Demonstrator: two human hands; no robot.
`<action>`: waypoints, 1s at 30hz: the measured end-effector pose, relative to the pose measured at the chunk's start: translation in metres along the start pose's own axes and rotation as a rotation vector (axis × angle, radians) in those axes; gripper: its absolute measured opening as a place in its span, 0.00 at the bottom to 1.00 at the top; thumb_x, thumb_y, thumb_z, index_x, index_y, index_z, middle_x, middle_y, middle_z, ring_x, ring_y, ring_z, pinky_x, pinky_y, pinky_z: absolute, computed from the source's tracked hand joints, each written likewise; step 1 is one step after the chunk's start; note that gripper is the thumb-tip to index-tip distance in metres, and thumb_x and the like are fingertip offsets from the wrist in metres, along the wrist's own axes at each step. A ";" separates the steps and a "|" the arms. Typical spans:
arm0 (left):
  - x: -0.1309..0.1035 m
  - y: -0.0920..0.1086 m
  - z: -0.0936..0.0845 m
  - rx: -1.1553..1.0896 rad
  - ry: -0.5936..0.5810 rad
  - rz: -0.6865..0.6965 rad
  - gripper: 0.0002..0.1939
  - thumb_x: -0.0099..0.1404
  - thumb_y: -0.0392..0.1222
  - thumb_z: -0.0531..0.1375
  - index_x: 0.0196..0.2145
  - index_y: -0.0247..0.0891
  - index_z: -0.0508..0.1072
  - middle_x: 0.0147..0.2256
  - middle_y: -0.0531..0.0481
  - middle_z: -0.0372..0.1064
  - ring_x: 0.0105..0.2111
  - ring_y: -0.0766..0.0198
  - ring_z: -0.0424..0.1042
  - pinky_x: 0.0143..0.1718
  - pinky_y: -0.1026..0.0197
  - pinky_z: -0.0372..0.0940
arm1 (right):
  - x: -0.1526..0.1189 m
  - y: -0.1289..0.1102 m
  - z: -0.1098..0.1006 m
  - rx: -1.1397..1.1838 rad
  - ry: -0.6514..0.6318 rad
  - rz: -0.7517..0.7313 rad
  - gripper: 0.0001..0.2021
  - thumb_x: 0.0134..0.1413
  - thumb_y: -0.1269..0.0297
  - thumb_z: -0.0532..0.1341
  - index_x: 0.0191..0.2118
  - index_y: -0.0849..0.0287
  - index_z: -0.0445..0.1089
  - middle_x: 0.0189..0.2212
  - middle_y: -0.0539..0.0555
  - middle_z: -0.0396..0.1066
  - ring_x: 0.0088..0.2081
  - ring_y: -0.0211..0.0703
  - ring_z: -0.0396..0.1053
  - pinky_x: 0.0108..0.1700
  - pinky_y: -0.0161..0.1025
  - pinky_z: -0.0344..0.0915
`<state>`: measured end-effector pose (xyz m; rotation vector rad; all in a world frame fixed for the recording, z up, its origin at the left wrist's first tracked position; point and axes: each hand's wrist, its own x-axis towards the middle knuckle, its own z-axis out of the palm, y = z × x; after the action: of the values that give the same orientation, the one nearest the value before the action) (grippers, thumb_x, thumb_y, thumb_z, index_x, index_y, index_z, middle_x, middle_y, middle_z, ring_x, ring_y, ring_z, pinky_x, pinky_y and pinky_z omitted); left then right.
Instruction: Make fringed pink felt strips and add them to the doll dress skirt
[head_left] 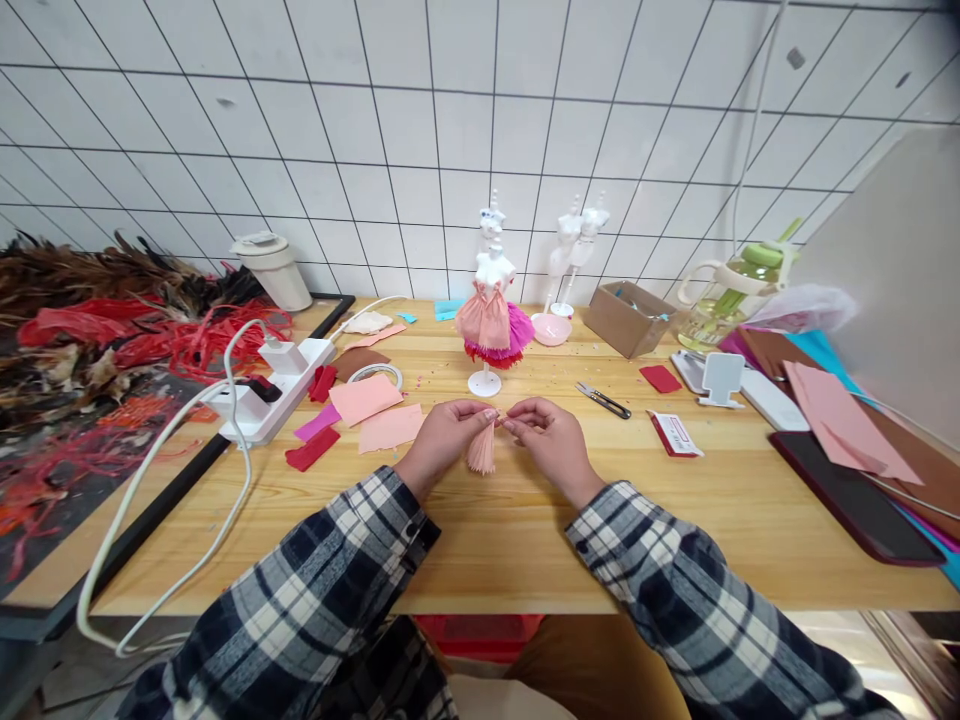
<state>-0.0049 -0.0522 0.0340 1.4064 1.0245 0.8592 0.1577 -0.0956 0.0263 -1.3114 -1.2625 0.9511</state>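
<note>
Between my hands, just above the table, hangs a small gathered piece of peach crepe paper (482, 455), its fringed edge fanning downward. My left hand (454, 437) pinches its top between thumb and fingers. My right hand (551, 440) is closed in a pinch at the paper's upper right end. Behind them stands a white mini dress form (493, 268) in a peach, magenta and red paper skirt (484, 322). Left of my hands lie flat peach paper pieces (366, 400), with red paper (312, 450) beside them.
Thread snips (604, 400) lie right of my hands. Farther right are a cardboard box (630, 320), a phone stand (723, 378) and a dark tablet (847, 500). On the left, a power strip (281, 390) trails white cables near feathers. White mannequins (568, 245) and a pink bowl (552, 328) stand behind.
</note>
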 end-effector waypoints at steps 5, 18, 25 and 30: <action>-0.004 0.007 -0.004 0.423 -0.105 0.326 0.11 0.59 0.48 0.61 0.32 0.39 0.78 0.35 0.46 0.77 0.38 0.58 0.73 0.45 0.58 0.64 | 0.010 0.006 -0.016 0.273 -0.237 0.283 0.19 0.34 0.59 0.72 0.35 0.58 0.69 0.27 0.50 0.74 0.30 0.38 0.71 0.30 0.34 0.68; -0.006 0.007 -0.004 0.845 -0.201 0.313 0.11 0.59 0.46 0.58 0.28 0.42 0.79 0.28 0.48 0.76 0.29 0.60 0.70 0.33 0.61 0.59 | 0.002 -0.002 -0.018 -0.719 -0.323 -0.395 0.06 0.55 0.68 0.61 0.38 0.54 0.74 0.30 0.51 0.75 0.34 0.40 0.67 0.36 0.37 0.61; -0.004 0.003 -0.002 0.410 -0.069 0.035 0.11 0.54 0.45 0.60 0.28 0.35 0.78 0.27 0.50 0.76 0.28 0.62 0.70 0.31 0.62 0.62 | -0.016 -0.011 -0.011 -1.011 -0.220 -0.677 0.15 0.62 0.69 0.53 0.50 0.52 0.71 0.37 0.55 0.75 0.39 0.43 0.64 0.39 0.38 0.60; 0.002 -0.003 -0.008 -0.316 -0.160 -0.152 0.10 0.50 0.43 0.65 0.29 0.34 0.77 0.29 0.47 0.75 0.32 0.62 0.72 0.39 0.60 0.65 | -0.019 -0.015 -0.014 -0.841 -0.065 -0.671 0.16 0.63 0.64 0.53 0.53 0.48 0.69 0.46 0.52 0.74 0.46 0.47 0.65 0.51 0.42 0.60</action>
<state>-0.0116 -0.0477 0.0317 1.0959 0.8217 0.7467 0.1660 -0.1174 0.0409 -1.2931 -2.0887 -0.0491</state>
